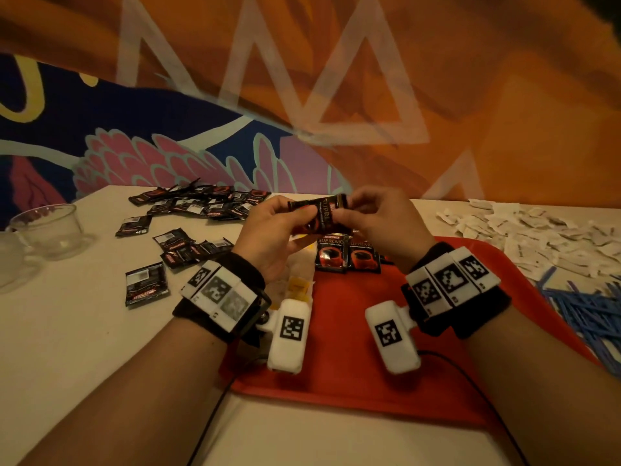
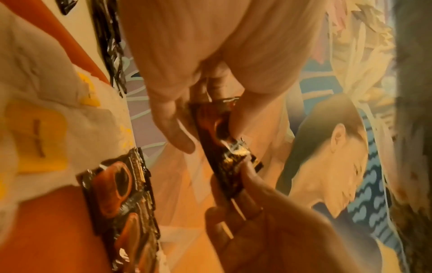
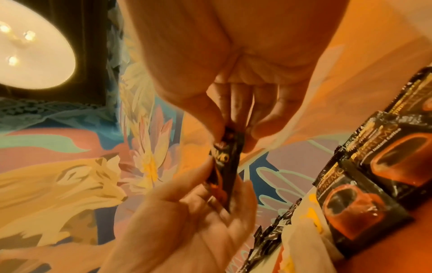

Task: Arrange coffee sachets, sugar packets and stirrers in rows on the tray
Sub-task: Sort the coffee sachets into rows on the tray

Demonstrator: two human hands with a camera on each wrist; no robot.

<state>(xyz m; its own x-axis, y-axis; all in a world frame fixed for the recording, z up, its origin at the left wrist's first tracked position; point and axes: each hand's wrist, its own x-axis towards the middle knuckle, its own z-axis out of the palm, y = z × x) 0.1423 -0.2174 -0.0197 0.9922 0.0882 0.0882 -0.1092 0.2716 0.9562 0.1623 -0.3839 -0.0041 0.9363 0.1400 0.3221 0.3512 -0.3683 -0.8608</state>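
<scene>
Both hands hold one black coffee sachet (image 1: 319, 213) in the air above the far edge of the red tray (image 1: 369, 364). My left hand (image 1: 300, 218) pinches its left end and my right hand (image 1: 344, 211) pinches its right end. In the left wrist view the sachet (image 2: 217, 140) is seen edge-on between thumb and fingers. The right wrist view shows the same sachet (image 3: 225, 166) edge-on. Two coffee sachets (image 1: 347, 256) lie side by side, face up, at the tray's far end. Loose coffee sachets (image 1: 201, 203) are scattered on the table to the left.
A heap of white sugar packets (image 1: 537, 237) lies on the table at the right, with blue stirrers (image 1: 588, 314) nearer me. Two glass cups (image 1: 47, 227) stand at the far left. A white and yellow packet (image 1: 297, 287) lies by the tray's left edge. A painted wall stands behind the table.
</scene>
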